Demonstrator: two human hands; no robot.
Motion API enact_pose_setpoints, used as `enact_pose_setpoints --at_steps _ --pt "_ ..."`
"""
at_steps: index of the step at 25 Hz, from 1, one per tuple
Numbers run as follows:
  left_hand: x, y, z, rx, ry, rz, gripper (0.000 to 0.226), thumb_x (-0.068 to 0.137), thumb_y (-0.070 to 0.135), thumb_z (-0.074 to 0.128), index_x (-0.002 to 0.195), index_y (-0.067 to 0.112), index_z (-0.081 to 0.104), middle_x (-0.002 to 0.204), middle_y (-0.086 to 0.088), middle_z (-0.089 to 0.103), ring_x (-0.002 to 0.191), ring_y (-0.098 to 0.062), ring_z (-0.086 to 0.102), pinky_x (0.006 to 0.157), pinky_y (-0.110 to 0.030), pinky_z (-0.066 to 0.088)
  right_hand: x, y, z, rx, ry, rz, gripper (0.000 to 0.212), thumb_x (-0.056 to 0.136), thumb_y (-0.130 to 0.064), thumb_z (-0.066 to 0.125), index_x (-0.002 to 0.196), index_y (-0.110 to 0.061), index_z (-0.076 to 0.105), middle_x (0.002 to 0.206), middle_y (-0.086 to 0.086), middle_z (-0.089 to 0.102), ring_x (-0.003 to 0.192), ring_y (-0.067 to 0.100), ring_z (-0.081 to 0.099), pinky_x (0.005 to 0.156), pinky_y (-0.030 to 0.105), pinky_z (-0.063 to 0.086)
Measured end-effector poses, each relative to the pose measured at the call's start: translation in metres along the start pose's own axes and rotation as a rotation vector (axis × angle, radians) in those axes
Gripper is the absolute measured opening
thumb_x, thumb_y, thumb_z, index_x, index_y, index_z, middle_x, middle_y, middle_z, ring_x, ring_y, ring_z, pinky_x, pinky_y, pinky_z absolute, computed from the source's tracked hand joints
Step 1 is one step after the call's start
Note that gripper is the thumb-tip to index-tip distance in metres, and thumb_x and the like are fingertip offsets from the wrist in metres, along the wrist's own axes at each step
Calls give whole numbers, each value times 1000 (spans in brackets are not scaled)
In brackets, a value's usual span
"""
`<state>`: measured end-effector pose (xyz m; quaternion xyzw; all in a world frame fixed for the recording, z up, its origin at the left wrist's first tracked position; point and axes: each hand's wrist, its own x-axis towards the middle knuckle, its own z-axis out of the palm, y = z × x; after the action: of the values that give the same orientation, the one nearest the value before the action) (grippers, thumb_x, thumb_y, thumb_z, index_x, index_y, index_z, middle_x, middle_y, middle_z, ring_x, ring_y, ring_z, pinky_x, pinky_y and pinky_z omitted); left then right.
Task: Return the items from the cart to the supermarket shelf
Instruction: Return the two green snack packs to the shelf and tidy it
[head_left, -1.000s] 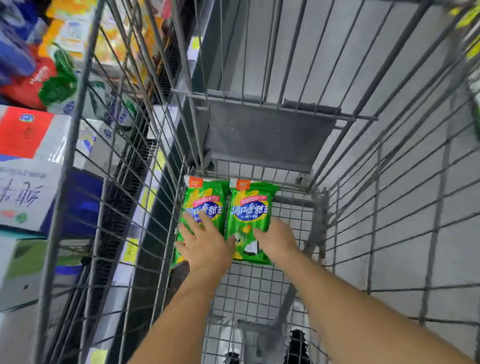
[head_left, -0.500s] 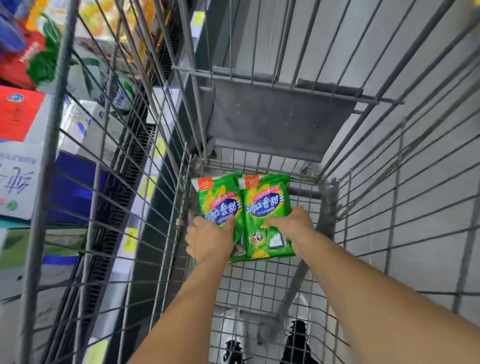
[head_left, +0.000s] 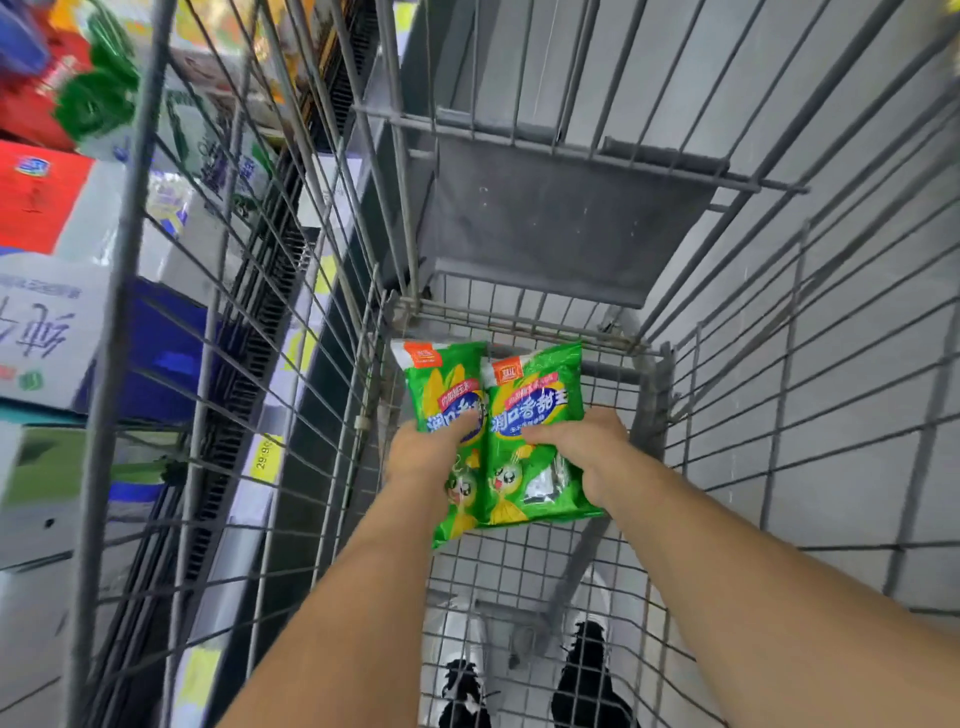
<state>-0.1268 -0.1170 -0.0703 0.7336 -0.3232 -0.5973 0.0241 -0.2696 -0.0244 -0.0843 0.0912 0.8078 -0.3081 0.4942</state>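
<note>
Two green packets are held inside the cart, one in each hand. The left hand is closed on the lower half of the left packet, thumb laid across its front; the right hand is closed on the right packet in the same way, fingers hidden behind it. Compared with a second ago, when both hands were spread over the packets as they stood low against the far end of the basket, the grips have been closed and the packets have been raised slightly and tilted toward the person, so that their lower edges now hang below the hands and clear of the wire floor. The packets touch along their inner edges, the left one partly tucked under the right. It is judged that the pick-up is complete and that the carry is about to begin: the shelf, with its yellow price tags, lies to the left of the left hand, beyond the cart's side wall. The packets will have to be lifted over that wall before they can be set down. Nothing else is seen in the basket, so this may be the last load.
</note>
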Motion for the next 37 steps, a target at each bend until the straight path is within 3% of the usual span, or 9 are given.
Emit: enact_pose_setpoints --at_steps 5,10,12,16,22,24,28,32,37 --pt "-71 31 -26 287 43 114 65 61 33 91 105 6 52 103 -11 63 86 -27 61 76 -36 55 -78 -23 -37 -91 -13 -100 70 27 -34 92 89 -12 71 87 8 75 81 27 73 76 46 62" --pt "-194 95 -90 162 -147 362 37 50 26 94 76 14 71 81 -6 78 75 -28 75 74 -46 62 -204 -77 -102 18 -105 -280 57 42 -24 95 94 -11 75 89 8 79 89 31 75 89 53 57" --pt "-253 126 -124 102 -196 455 37 52 21 94 82 11 74 82 -9 78 76 -29 75 73 -48 62 -266 -105 -125 49 -131 -366 47 51 -13 96 92 -9 74 88 10 79 88 30 75 88 53 57" --pt "-359 177 -189 -23 -235 615 28 64 -2 86 88 5 74 80 -12 78 69 -29 75 62 -38 62 -375 -158 -146 29 -196 -588 67 42 -23 99 101 -11 70 93 5 79 93 26 74 93 47 55" --pt "-503 204 -281 -173 -106 861 29 66 0 86 91 6 73 77 -4 79 65 -18 75 54 -25 58 -525 -224 -164 -33 -361 -956 49 59 2 89 102 -9 68 89 4 80 89 25 75 81 37 57" --pt "-542 192 -304 -212 -29 917 32 64 6 89 91 10 74 81 -2 79 67 -16 75 58 -26 58 -557 -233 -163 -80 -421 -1059 54 59 1 90 105 -11 67 91 3 79 91 23 75 83 37 58" --pt "-610 128 -347 -352 166 945 23 65 2 87 82 12 76 83 -9 78 70 -22 75 67 -35 61 -622 -220 -146 -160 -625 -1196 46 60 4 89 95 -17 67 82 -7 79 72 4 74 62 17 55" --pt "-657 47 -393 -437 332 903 35 67 9 88 99 8 73 90 -9 79 80 -28 76 74 -44 62 -669 -177 -102 -294 -807 -1236 52 59 -8 93 103 -18 67 92 -1 79 87 18 75 81 38 58" --pt "-713 -78 -465 -606 580 835 39 66 9 88 102 6 72 89 -9 79 79 -29 76 71 -39 61 -754 -95 -30 -446 -1041 -1252 53 58 -6 93 103 -16 66 86 -3 79 80 12 75 71 30 58"
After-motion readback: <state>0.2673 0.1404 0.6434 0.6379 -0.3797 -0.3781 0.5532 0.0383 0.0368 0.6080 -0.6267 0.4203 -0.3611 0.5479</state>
